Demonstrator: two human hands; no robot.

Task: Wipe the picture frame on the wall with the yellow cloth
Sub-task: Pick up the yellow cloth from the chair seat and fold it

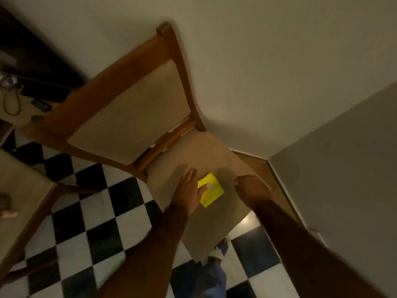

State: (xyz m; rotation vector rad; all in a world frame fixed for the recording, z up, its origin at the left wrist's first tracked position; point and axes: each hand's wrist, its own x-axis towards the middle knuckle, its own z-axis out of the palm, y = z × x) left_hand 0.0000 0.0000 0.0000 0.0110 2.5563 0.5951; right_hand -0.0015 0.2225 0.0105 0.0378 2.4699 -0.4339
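Observation:
A folded yellow cloth point(211, 189) lies flat on the beige seat of a wooden chair point(217, 153). My left hand point(189, 189) rests palm down on the seat, fingers spread, with its thumb lying on the cloth's left edge. My right hand point(251, 187) hovers just right of the cloth with its fingers curled in, apart from the cloth and holding nothing. No picture frame is in view; only bare wall shows above the chair.
The chair stands against a pale wall point(268, 61) near a corner point(268, 160). A second beige chair point(23, 201) is at the left. A dark table with cables point(12, 100) sits at far left. The floor point(96, 222) is black-and-white checkered tile; my foot point(217, 252) is beside the seat.

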